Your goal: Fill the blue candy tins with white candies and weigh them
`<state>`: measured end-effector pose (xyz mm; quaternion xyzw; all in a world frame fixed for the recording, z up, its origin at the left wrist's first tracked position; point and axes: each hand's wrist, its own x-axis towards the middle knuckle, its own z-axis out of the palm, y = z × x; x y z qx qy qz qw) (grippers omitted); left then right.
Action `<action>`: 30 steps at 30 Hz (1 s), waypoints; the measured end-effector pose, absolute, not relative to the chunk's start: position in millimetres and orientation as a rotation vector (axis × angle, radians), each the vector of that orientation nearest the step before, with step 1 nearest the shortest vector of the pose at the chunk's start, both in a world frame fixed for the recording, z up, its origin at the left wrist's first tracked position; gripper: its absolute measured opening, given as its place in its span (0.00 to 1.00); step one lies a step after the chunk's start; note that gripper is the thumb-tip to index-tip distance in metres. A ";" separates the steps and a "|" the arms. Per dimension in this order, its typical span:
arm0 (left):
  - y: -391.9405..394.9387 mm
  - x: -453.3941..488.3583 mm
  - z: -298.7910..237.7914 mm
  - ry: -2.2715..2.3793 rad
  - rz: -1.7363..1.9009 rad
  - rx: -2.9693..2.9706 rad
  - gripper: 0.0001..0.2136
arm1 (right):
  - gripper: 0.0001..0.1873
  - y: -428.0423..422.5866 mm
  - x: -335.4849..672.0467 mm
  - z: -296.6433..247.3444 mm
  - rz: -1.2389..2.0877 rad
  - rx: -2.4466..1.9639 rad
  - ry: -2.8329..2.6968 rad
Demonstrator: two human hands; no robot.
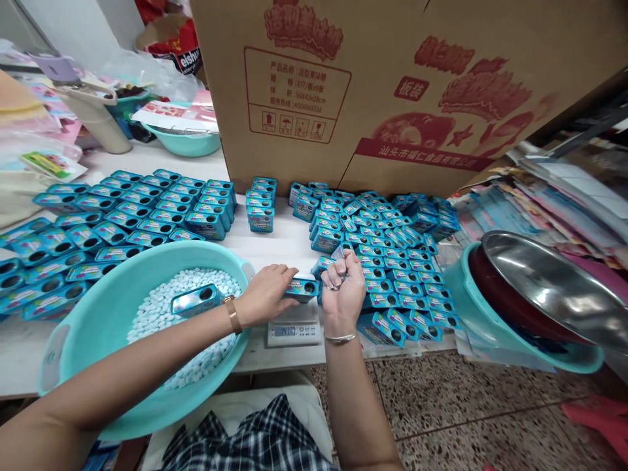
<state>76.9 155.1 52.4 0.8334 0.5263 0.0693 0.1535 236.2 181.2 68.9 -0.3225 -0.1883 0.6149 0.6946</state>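
- Bright, even light; only soft shadows lie beneath the left hand point(265, 294).
- Glare streaks the steel bowl point(554, 288) right of the right hand point(343, 291).
- Edges bend outward.

Rear: printed cardboard carton point(392, 98) standing on the white table point(284, 243), behind a small stack of blue tins point(260, 204). Left rear: shallow teal bowl point(189, 144) under printed packets point(176, 116). Right: steel bowl point(549, 281) lying tilted over a dark red bowl point(495, 291) inside a teal tub point(458, 282), beside loose printed sheets point(554, 199). Below: speckled terrazzo floor point(466, 412).
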 end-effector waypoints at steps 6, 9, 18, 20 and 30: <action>154.8 76.5 49.4 1.503 0.203 2.374 0.27 | 0.07 179.0 222.6 67.8 1.307 -0.828 -0.510; 155.5 77.9 48.8 1.501 0.193 2.376 0.26 | 0.08 178.2 216.5 65.0 1.255 -0.886 -0.584; 155.0 78.4 45.8 1.504 0.189 2.400 0.26 | 0.07 178.8 216.1 61.6 1.226 -0.868 -0.580; 155.0 78.3 45.8 1.502 0.191 2.402 0.27 | 0.06 178.1 216.9 62.7 1.227 -0.854 -0.566; 153.5 76.7 48.4 1.517 0.185 2.420 0.28 | 0.05 183.2 237.6 61.3 1.461 -0.692 -0.275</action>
